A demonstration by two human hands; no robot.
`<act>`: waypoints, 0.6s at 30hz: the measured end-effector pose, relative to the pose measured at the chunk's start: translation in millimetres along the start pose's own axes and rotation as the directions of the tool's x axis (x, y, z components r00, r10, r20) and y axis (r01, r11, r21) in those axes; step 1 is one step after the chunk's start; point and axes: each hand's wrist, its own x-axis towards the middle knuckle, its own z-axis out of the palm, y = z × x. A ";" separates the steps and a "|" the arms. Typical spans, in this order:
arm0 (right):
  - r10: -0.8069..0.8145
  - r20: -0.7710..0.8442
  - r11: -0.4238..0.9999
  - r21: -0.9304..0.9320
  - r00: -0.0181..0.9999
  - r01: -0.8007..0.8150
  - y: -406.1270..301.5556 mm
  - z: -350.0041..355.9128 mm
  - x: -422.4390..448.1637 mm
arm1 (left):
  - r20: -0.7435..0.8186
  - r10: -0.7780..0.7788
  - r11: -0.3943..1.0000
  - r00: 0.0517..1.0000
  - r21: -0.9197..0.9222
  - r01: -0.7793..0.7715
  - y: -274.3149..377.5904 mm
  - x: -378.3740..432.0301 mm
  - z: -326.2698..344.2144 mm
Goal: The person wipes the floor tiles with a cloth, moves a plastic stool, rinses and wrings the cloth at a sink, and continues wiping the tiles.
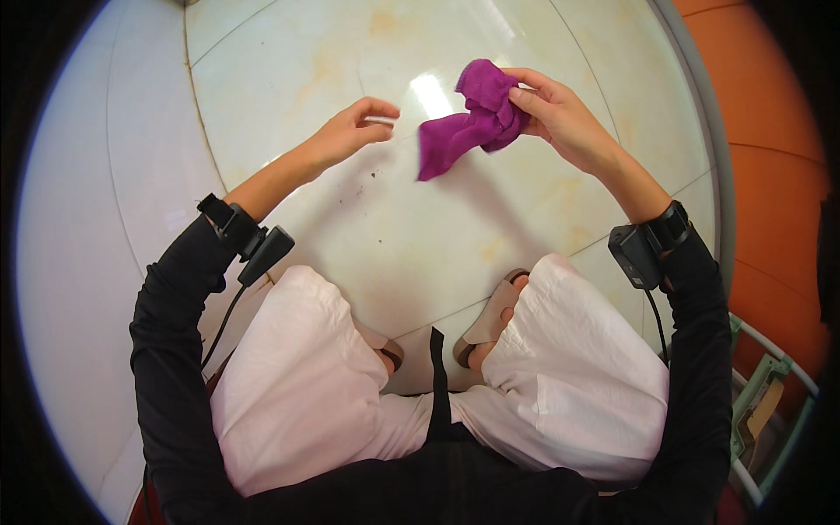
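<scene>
A crumpled purple cloth (489, 118) hangs from my right hand (558, 115), pinched between thumb and fingers at its right side. One loose end of the cloth points down and left, above the tiled floor. Left of it, my left hand (357, 131) is raised with thumb and fingers curved and apart, not touching the cloth. A pale, thin streak shows between that thumb and the fingers; I cannot tell whether it is an object or a bright spot behind them. Small dark crumbs (359, 191) lie on the floor below my left hand.
Glossy marbled tiles (420, 275) make up the floor, with a white tiled surface (72, 230) at the left. A grey curved edge (722, 197) borders an orange surface (774, 197) at the right. A green and white rack (748, 420) stands at the lower right, by my right elbow.
</scene>
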 end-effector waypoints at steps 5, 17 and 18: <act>-0.100 0.114 0.995 -0.002 0.988 0.101 -34.5 9.1 -3.7 | 0.143 0.105 0.983 0.984 0.136 -0.125 30.4 -0.6 14.0; 0.188 0.122 0.965 -0.205 0.975 -0.161 5.4 0.5 11.4 | 0.157 0.029 0.992 0.987 -0.130 -0.008 55.6 -6.1 21.8; 0.218 0.014 0.945 -0.253 0.976 -0.208 8.1 -5.2 14.9 | 0.142 -0.035 0.999 0.989 0.001 0.035 56.3 -5.2 11.3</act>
